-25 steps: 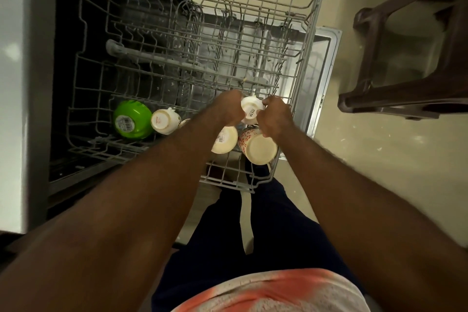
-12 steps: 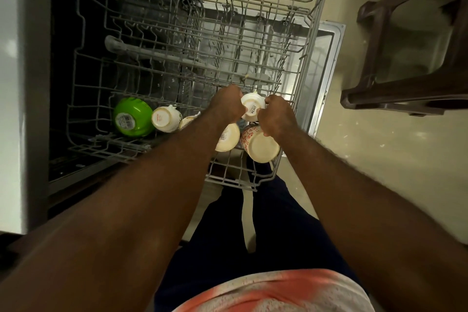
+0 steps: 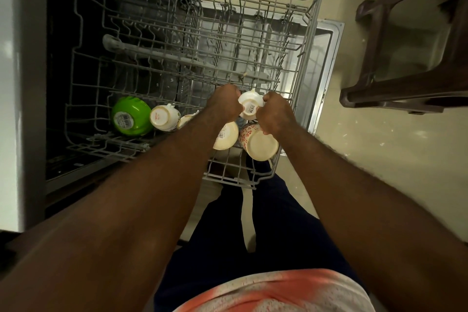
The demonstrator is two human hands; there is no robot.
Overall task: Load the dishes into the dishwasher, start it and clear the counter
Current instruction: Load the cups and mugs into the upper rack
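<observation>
A small white cup (image 3: 250, 108) sits upside down in the pulled-out upper rack (image 3: 298, 63) of the dishwasher. My left hand (image 3: 224, 102) grips its left side and my right hand (image 3: 276, 115) grips its right side. Just below it stand a cream cup with a barcode label (image 3: 228, 137) and a red-patterned cup (image 3: 258, 143), both upside down. Further left in the rack lie a green bowl (image 3: 130, 116) and a white cup (image 3: 163, 117). My left forearm hides part of another cup (image 3: 186, 120).
The open dishwasher door (image 3: 326, 58) lies under the rack at the right. A dark brown plastic chair (image 3: 405, 58) stands on the floor to the right. The white cabinet side (image 3: 15, 83) runs along the left.
Both hands stay on the small white cup and have barely shifted. The view has drifted slightly.
</observation>
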